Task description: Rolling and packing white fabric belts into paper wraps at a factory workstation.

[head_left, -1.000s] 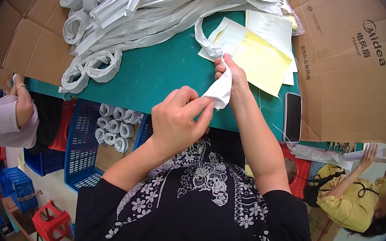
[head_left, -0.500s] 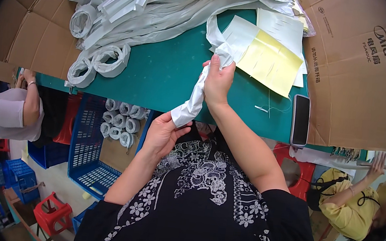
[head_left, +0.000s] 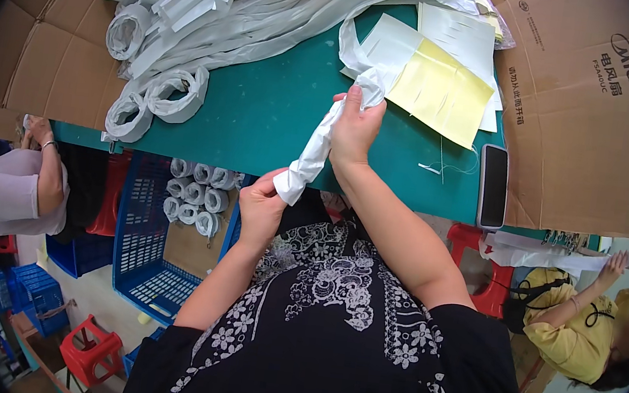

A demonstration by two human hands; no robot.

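A long, creased white strip (head_left: 313, 153) of thin sheet material stretches slantwise between my two hands over the table's near edge. My left hand (head_left: 260, 209) is closed on its lower end, fingers pinched at the edge. Higher up and to the right, my right hand (head_left: 355, 132) grips the strip with the thumb on top. Beyond that hand the strip bunches, then curves back toward a heap of similar white strips (head_left: 272, 30). Beside my right hand lies a yellow sheet (head_left: 443, 93) with slits, partly over white sheets (head_left: 459, 45).
Rolled white coils (head_left: 176, 95) sit at the left of the green table (head_left: 260, 127). A phone (head_left: 493, 189) lies at the right edge. Cardboard (head_left: 581, 135) flanks both sides. Below left, a blue crate (head_left: 142, 242) holds more rolls (head_left: 195, 194). People work at both sides.
My left hand has turned and shifted slightly left and down, its fingers curling in more. The strip's lower end has twisted and looks narrower. My right hand keeps its grip.
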